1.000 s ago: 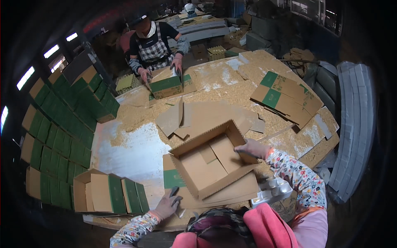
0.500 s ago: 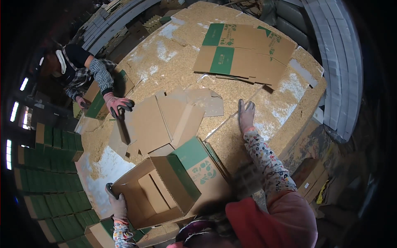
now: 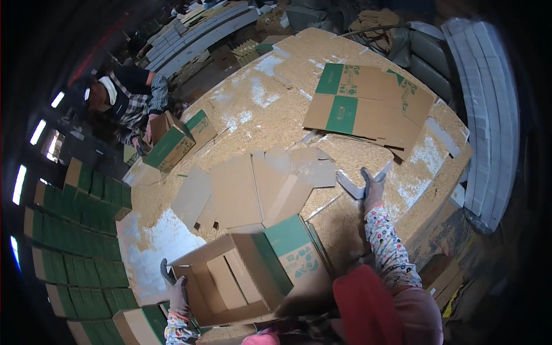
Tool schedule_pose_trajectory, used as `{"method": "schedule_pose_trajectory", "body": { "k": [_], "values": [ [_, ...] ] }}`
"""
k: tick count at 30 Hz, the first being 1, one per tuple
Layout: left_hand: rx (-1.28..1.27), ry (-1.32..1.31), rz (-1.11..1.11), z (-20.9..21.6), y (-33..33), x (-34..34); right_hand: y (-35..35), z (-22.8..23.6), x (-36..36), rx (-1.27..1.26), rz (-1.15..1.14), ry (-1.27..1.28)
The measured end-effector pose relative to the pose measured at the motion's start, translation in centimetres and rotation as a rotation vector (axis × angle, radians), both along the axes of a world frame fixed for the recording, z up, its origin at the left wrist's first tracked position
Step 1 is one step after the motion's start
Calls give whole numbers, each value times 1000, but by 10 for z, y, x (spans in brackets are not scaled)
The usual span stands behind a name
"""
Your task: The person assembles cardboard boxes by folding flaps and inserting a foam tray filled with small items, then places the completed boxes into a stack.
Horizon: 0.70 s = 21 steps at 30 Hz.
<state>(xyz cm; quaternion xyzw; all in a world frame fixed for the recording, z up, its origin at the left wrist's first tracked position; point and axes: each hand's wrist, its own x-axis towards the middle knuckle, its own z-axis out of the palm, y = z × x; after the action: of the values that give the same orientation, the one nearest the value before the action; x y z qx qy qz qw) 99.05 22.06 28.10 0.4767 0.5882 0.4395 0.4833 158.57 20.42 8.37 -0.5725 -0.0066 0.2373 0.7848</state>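
Note:
An open cardboard box (image 3: 221, 279) with a green band stands tilted in front of me, a folded cardboard piece inside it. At its left wall is my left hand (image 3: 177, 296), gloved, with thumb and fingers apart. My right hand (image 3: 374, 190), also gloved, closes around the edge of a speckled tan board (image 3: 356, 152) with a white rim. The board's near edge is raised off the table. Beside the box lie flat green-and-brown cartons (image 3: 296, 256). Unfolded plain cardboard (image 3: 236, 184) lies beyond the box.
Flat printed cartons (image 3: 359, 109) are stacked at the far right of the tan table (image 3: 253, 123). Across at the left, a co-worker (image 3: 135, 95) handles a green-banded box (image 3: 169, 146). Piled green cartons (image 3: 86, 236) stand left; long grey-white strips (image 3: 486, 126) stand right.
My right hand has taken hold of the board and lifted its edge. My left hand's fingers have spread at the box wall. The co-worker's box has turned upright; the view has shifted.

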Motion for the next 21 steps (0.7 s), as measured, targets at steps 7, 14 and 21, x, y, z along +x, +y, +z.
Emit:
{"method": "schedule_pose_trajectory", "body": {
  "k": [7,14,21],
  "values": [
    [-17,-306,-86,7,7,-10,-162,80,-35,37,158,193],
    [-37,-626,-162,-11,44,-25,-161,195,-88,128,791,-202],
    [-95,-814,-39,-60,87,24,-61,308,-163,155,1215,-1781]
  ]
}}
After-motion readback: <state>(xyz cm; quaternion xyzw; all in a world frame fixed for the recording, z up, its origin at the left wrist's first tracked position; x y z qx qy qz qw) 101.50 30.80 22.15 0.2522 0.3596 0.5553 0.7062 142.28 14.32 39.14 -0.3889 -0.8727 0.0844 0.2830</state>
